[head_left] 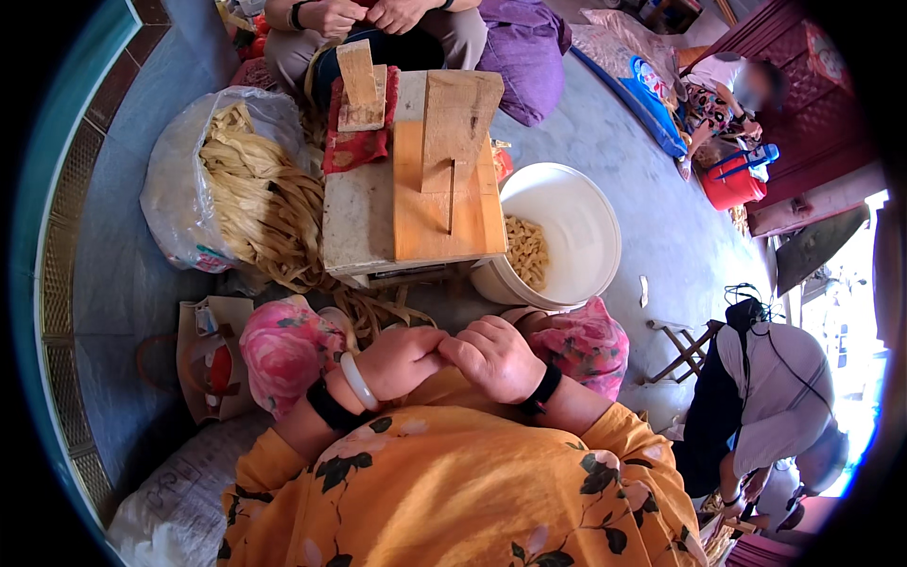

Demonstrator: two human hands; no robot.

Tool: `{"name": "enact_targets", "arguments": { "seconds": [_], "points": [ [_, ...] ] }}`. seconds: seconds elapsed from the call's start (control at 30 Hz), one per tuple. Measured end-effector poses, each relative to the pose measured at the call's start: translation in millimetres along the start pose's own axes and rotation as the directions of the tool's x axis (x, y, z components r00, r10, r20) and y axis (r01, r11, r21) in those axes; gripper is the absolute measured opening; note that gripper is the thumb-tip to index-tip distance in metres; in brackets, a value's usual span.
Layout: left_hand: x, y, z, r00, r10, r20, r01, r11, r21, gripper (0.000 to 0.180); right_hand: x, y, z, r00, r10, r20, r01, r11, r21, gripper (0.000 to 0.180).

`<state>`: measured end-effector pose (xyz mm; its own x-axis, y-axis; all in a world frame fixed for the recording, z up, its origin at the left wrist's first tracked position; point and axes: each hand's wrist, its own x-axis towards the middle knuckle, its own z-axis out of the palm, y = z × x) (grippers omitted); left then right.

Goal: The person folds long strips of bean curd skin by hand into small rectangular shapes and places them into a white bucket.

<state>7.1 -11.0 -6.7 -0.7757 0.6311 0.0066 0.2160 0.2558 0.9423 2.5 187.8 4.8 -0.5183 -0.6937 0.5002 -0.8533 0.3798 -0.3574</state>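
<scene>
Loose flat tan strips point(378, 314) on the floor, just beyond the hands, between two knees in pink floral trousers point(283, 350); nearest material to the fingers. Left hand point(402, 364) bent inward over the lap, fingers curled; white bangle point(357, 381) and dark wristband point(331, 406) at that wrist. Right hand point(496, 359) curled likewise, up against the left; second dark band point(543, 387) at its wrist. Grip: narrow on both sides, contents hidden by knuckles; cannot tell whether holding anything. Orange floral top point(453, 482) below.

Beyond the knees: low bench point(350, 222) with worn top. On it, flat wooden board point(416, 231) bearing a broad upright wooden block point(463, 99); thin dark rod or slot at its near side, cannot tell which. Far left of bench: smaller wooden upright point(356, 71) on a wooden base, over red cloth point(342, 156).

Right of bench: white bucket point(600, 217), short tan pieces point(526, 250) inside. Left: clear plastic bag point(170, 194) with bundle of long tan strips point(255, 184), ends spilling toward bench. Nearer, left: beige carrier bag point(200, 350), pale sack point(189, 477).

Farther out: seated co-worker's hands point(331, 16) close together across the bench; purple sack point(524, 57) alongside. At right, folding wooden stool point(685, 350), bent-over person point(779, 387) in pale top; upper right, red bucket point(732, 192).
</scene>
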Motion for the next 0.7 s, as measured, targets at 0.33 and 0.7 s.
{"name": "enact_targets", "arguments": {
  "seconds": [0.33,0.7],
  "points": [
    [9.6,17.8,4.0,0.908,0.331,-0.259,-0.215,0.896,0.389,0.027,-2.0,10.6,1.9,0.541,0.594,0.595,-0.386,-0.454,0.803,0.009],
    [1.3,-13.1,12.2,0.985,-0.166,0.048,0.112,0.404,-0.908,0.016,11.7,-9.0,-8.3,0.816,0.573,-0.078,-0.553,0.813,0.184,0.027]
  ]
}}
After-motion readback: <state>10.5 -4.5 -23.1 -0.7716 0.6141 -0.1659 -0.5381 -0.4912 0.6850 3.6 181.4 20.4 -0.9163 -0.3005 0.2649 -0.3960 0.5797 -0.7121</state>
